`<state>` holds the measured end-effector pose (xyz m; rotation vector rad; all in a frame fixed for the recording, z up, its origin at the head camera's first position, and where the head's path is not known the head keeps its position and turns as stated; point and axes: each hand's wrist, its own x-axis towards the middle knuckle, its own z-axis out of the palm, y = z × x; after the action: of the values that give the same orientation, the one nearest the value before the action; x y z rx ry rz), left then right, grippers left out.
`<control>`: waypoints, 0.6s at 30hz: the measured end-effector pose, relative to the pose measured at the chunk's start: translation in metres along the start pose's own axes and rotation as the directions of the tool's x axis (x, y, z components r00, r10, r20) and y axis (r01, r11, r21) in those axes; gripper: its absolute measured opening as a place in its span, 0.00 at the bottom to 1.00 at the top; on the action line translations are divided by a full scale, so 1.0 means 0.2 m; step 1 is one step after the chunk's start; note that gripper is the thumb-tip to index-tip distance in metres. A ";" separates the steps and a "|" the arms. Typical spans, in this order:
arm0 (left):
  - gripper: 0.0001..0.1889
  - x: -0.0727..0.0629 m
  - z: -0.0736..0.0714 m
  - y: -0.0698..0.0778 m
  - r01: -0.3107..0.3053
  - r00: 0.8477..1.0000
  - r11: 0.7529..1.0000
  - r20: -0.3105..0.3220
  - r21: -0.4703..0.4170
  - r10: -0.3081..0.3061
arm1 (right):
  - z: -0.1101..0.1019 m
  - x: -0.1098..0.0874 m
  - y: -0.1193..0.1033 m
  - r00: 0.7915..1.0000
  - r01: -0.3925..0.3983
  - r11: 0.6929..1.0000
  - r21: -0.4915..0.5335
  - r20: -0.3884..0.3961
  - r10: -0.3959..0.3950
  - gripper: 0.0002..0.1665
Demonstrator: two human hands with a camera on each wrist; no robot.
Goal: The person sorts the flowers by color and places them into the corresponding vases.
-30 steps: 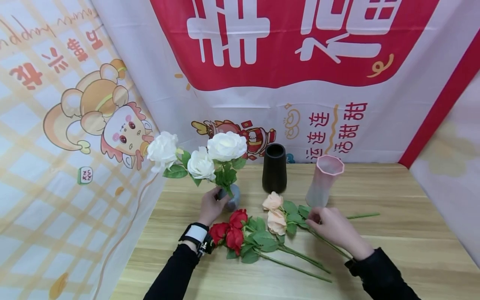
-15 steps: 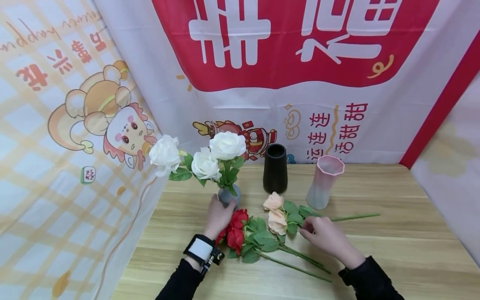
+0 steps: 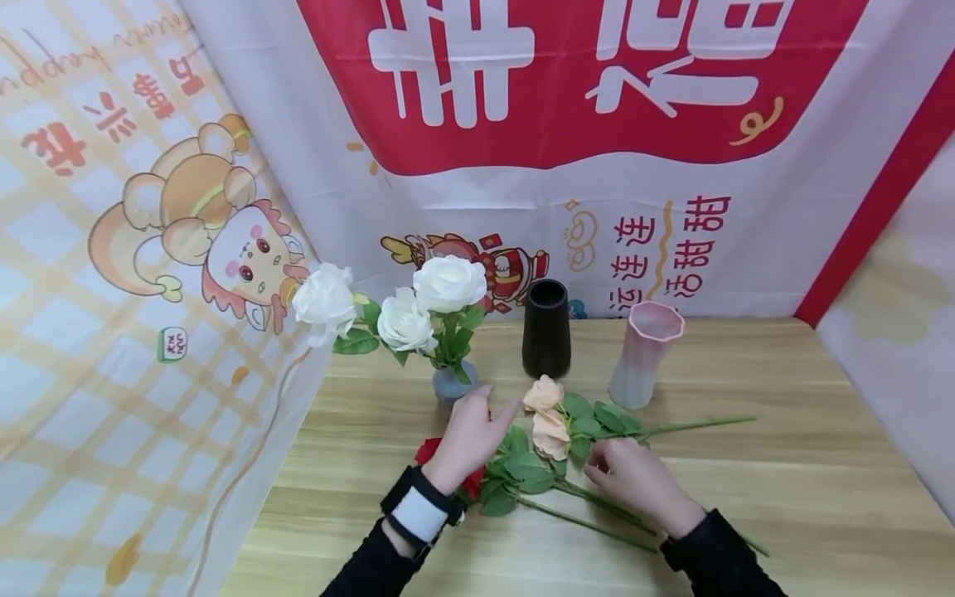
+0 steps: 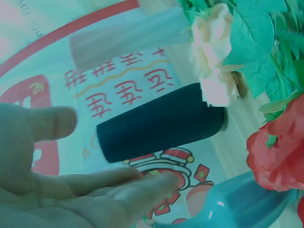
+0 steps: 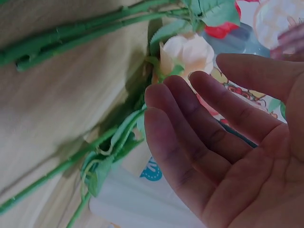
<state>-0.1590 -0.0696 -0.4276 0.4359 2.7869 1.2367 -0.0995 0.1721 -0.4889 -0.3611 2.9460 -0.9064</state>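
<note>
White roses (image 3: 450, 283) stand in a small blue-grey vase (image 3: 452, 386) on the left. My left hand (image 3: 472, 435) hovers in front of that vase, over the red roses (image 3: 429, 450) and partly hiding them; thumb and fingers are spread and hold nothing. Two peach roses (image 3: 550, 434) lie just to its right. My right hand (image 3: 634, 476) is over the peach roses' stems, covering part of them. In the right wrist view its fingers (image 5: 180, 147) are loosely bent, with nothing in them, and a peach rose (image 5: 187, 54) shows beyond the fingertips.
A black vase (image 3: 546, 332) stands behind the peach roses, and a pink-and-white vase (image 3: 646, 356) is to its right. Green stems (image 3: 597, 518) lie across the front of the wooden table (image 3: 806, 464). A printed cloth (image 3: 477, 195) hangs along the back.
My left hand has let go of the blue-grey vase and moved right, over the red roses. My right hand has shifted slightly left and nearer the front. The white roses stay in their vase.
</note>
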 end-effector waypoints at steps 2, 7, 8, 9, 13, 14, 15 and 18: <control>0.31 0.05 0.03 0.01 -0.038 0.999 0.999 -0.013 -0.003 0.038 | 0.02 0.00 0.00 1.000 0.006 1.000 -0.018 -0.003 -0.007 0.05; 0.29 0.23 0.15 -0.01 -0.083 0.992 0.996 -0.091 0.034 0.086 | 0.09 0.00 -0.01 0.999 0.009 0.999 -0.041 0.036 -0.007 0.01; 0.30 0.27 0.17 -0.01 -0.088 0.990 0.995 -0.107 0.041 0.092 | 0.11 0.00 -0.01 0.999 0.013 0.999 -0.048 0.041 -0.012 0.02; 0.31 0.30 0.20 -0.02 -0.088 0.988 0.995 -0.120 0.047 0.093 | 0.12 0.00 -0.01 0.999 0.019 0.998 -0.058 0.046 -0.016 0.02; 0.39 0.42 0.27 0.00 -0.043 0.992 0.999 -0.121 0.000 0.042 | 0.16 0.01 0.01 0.998 0.066 0.991 -0.118 0.020 -0.064 0.04; 0.41 0.44 0.29 0.01 -0.031 0.993 0.999 -0.117 -0.019 0.029 | 0.17 0.01 0.01 0.997 0.074 0.989 -0.130 0.011 -0.073 0.05; 0.43 0.47 0.30 0.01 -0.028 0.993 0.999 -0.118 -0.033 0.024 | 0.18 0.00 0.02 0.997 0.077 0.987 -0.141 0.004 -0.077 0.06; 0.47 0.54 0.30 0.03 -0.059 0.990 0.997 -0.129 -0.055 0.051 | 0.20 0.00 0.02 0.997 0.079 0.982 -0.171 -0.012 -0.083 0.07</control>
<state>-0.2511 0.0084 -0.4581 0.4480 2.8523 1.4020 -0.0962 0.1520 -0.5245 -0.4850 3.0556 -0.6698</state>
